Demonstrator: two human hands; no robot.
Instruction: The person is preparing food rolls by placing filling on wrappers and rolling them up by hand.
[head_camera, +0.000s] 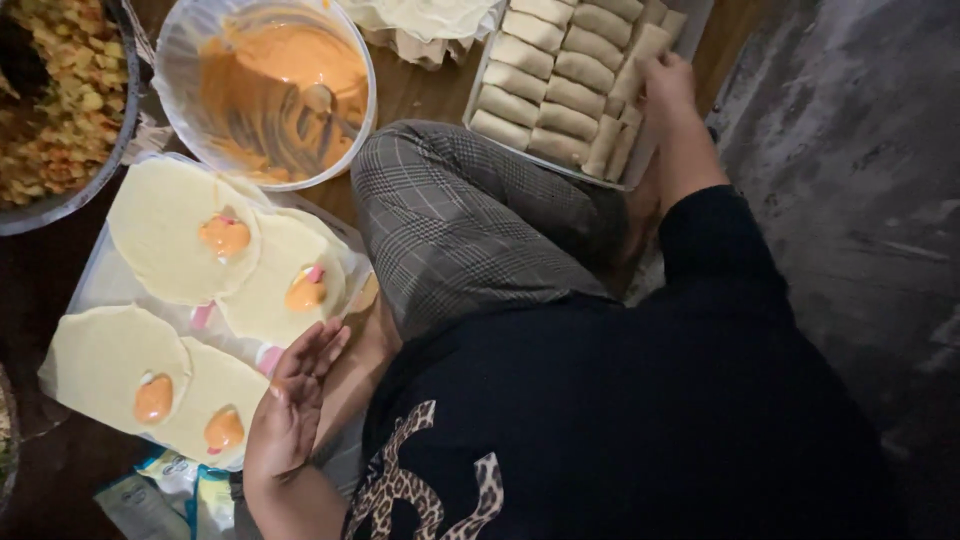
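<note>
The right hand (668, 88) rests at one o'clock on the tray of rolls (690, 20), its fingers closed around the end of one pale roll (640, 62) at the tray's right edge, apparently seating it against its neighbours; the finished rolls lie in tight rows, which keeps them packed and shaped. The left hand (295, 405) hovers at seven o'clock, palm up, fingers loosely spread and holding nothing, probably kept clear because they are messy. Just beside it, at nine o'clock, four round wrappers (165, 230) lie flat and overlapping on a clear plastic sheet (110, 285), each carrying a dab of orange sauce and a small pink piece, laid out ready for filling. At eleven o'clock stands a bowl of orange sauce (270, 90) with a spoon in it, and at ten o'clock a pan of chopped yellow filling (60, 100), both within reach of the wrappers.
</note>
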